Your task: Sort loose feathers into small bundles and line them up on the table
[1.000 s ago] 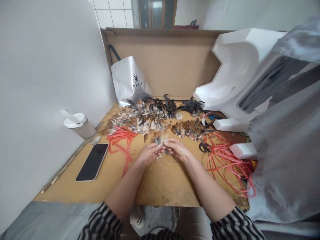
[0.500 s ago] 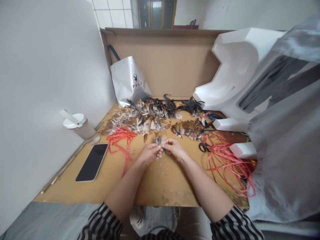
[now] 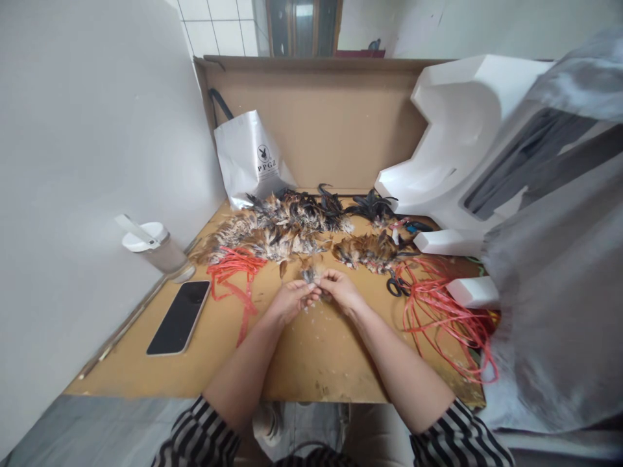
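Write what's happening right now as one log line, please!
left hand: pinching tuft | right hand: pinching same tuft | beyond: feathers | left: phone, cup | right: scissors | both sides: red strips

The feather tuft (image 3: 308,267) is partly covered by the fingers (image 3: 331,277). The scissors (image 3: 399,284) are partly hidden. The grey cloth (image 3: 559,292) is cut off at right.

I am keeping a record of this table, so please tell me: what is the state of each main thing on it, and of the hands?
Left hand: shut on tuft
Right hand: shut on same tuft
Phone: flat, screen dark
Cup: lidded
Bag: standing
Scissors: lying; blades hidden, open or shut unclear
Left strips: loosely heaped
Right strips: loose, tangled
Feathers: in piles
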`<state>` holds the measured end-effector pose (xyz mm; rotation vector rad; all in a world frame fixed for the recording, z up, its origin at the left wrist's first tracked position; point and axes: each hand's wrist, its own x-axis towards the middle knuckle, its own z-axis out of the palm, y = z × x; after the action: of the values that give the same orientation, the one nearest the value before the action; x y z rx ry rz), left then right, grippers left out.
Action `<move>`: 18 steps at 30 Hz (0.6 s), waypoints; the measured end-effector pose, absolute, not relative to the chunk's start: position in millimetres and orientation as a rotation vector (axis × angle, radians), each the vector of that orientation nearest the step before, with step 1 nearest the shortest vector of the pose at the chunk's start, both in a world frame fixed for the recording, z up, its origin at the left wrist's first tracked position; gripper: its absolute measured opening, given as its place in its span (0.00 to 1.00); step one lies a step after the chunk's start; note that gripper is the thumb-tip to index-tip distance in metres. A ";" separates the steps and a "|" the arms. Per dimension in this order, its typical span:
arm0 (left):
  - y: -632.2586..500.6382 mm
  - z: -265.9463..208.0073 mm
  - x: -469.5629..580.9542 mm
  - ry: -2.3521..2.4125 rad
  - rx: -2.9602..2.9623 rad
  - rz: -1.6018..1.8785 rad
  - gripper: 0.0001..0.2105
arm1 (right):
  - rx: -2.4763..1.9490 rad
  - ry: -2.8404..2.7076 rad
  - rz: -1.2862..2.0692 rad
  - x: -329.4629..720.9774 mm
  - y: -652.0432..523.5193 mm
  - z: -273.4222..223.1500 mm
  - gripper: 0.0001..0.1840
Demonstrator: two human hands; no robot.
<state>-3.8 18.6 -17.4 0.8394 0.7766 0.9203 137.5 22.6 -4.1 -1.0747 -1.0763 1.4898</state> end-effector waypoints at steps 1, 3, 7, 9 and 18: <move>18.5 -17.3 -3.9 0.778 0.837 0.926 0.11 | -1.069 -1.075 1.494 137.2 22.5 -3.8 0.14; 18.3 -16.7 -3.9 0.786 0.844 0.940 0.10 | -1.070 -1.080 1.506 137.4 22.2 -2.7 0.14; 18.1 -15.9 -3.8 0.802 0.896 0.968 0.10 | -1.094 -1.110 1.505 139.1 21.5 0.2 0.15; 18.4 -16.2 -3.5 0.810 0.934 0.974 0.10 | -1.103 -1.113 1.479 139.3 21.0 1.7 0.15; 18.3 -16.8 -0.7 0.822 0.943 0.986 0.13 | -1.076 -0.939 1.503 132.7 20.2 0.4 0.18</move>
<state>-0.7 18.3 -16.8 0.9431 0.8221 0.9858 132.7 20.2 0.4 -1.0764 -0.9393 1.5030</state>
